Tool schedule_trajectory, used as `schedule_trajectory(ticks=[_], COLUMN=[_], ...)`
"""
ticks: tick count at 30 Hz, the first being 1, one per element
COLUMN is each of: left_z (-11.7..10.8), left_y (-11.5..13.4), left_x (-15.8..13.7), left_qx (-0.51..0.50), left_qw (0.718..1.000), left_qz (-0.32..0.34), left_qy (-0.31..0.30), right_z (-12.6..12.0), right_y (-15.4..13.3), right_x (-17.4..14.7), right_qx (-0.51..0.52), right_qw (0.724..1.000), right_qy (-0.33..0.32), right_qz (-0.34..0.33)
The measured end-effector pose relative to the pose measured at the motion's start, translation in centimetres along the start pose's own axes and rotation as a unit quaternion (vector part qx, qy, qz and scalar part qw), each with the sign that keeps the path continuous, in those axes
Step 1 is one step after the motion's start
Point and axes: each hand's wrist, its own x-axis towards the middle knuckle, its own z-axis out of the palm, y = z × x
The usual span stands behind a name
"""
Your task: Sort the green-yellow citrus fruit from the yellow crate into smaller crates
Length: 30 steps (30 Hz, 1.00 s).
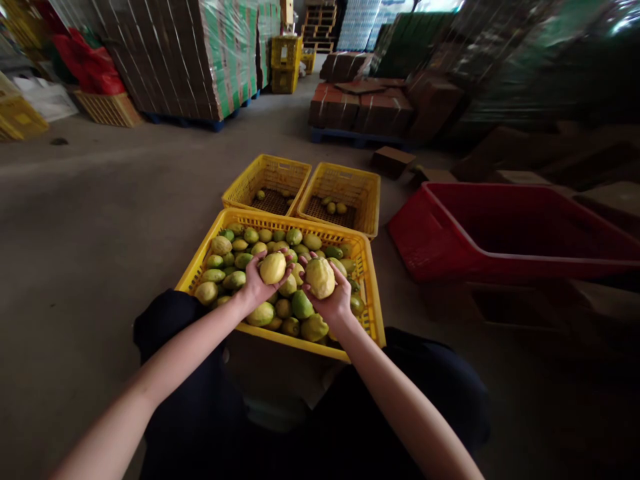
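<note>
My left hand (259, 283) cups a smooth yellow lemon (273, 268), palm turned up. In my right hand (336, 299) rests a second, bumpier yellow-green lemon (320, 278), with the fingers curled round its sides. Both hands are over a wide yellow plastic crate (373, 293), a little apart from each other. Many green and yellow lemons (260, 314) fill this crate, some of them hidden under my hands. The crate stands between my knees.
Behind the full crate stand two yellow crates, the left one (240, 193) and the right one (370, 193), each with a few lemons at the bottom. A red tub (415, 233) is to the right. Wrapped carton stacks (235, 60) and a blue pallet (350, 137) stand farther back.
</note>
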Motion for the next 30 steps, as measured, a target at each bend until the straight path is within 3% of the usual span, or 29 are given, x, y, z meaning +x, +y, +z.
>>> schedule_trajectory(ticks=[5, 10, 16, 19, 22, 27, 28, 30], left_z=[0.2, -0.4, -3.5, -3.7, -1.3, 4.9, 5.4, 5.2], left_y=[0.3, 0.4, -1.5, -0.7, 3.4, 12.4, 13.3, 13.4], left_x=[-0.2, 0.6, 1.6, 2.5, 4.8, 9.5, 9.8, 9.5], left_qx=[-0.015, 0.014, 0.165, 0.242, 0.252, 0.233, 0.251, 0.285], left_qw=[1.000, 1.000, 0.975, 0.949, 0.953, 0.963, 0.952, 0.936], left_qz=[0.009, 0.015, -0.131, -0.175, -0.115, 0.069, 0.119, 0.154], left_qy=[0.006, 0.021, 0.073, 0.105, 0.120, 0.119, 0.130, 0.140], right_z=[0.0, -0.5, -2.0, -3.0, -3.8, -4.0, -3.9, -3.7], right_y=[-0.4, -1.3, -2.5, -2.6, -2.4, -1.9, -1.9, -1.8], right_x=[0.0, 0.1, 1.0, 1.9, 2.8, 3.4, 3.3, 3.0], right_qx=[0.001, -0.061, -0.106, -0.083, -0.045, -0.044, -0.037, -0.005], right_qw=[0.999, 0.995, 0.987, 0.986, 0.988, 0.992, 0.993, 0.993], right_qy=[0.022, 0.040, 0.025, 0.044, 0.071, 0.066, 0.070, 0.090], right_qz=[-0.026, -0.074, -0.121, -0.137, -0.126, -0.093, -0.088, -0.073])
